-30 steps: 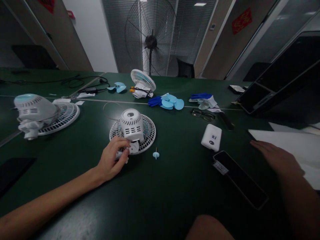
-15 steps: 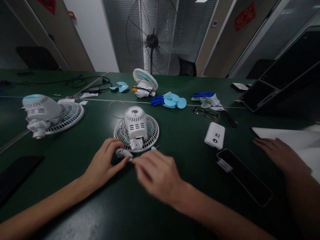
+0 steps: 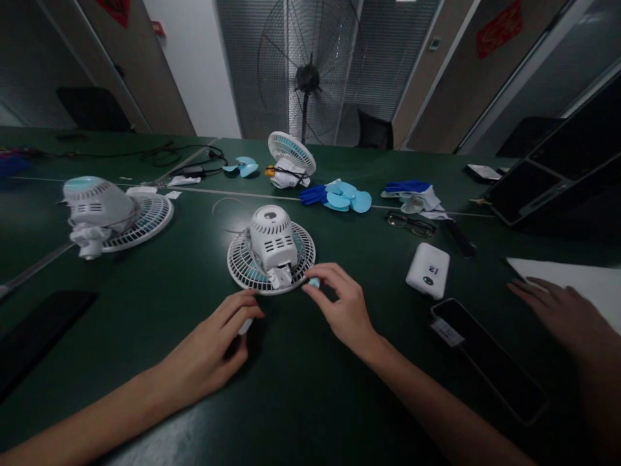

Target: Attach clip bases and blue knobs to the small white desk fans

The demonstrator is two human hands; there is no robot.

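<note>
Our right hand (image 3: 345,304) just slid over and pinched the little blue piece (image 3: 314,283) at four o'clock off the fan (image 3: 274,236). Our left hand (image 3: 213,343) curled round a white piece (image 3: 245,326) near seven, so both were busy.

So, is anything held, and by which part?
The right hand pinches a blue piece between thumb and forefinger, exact part unclear. The left hand curls over a white piece, grip unclear.

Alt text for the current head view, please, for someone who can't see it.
A person's right hand pinches a small light-blue piece beside a white plastic fan lying grille-down on a dark green table; the left hand curls over a small white piece. Another person's hand lies by white paper.
</note>
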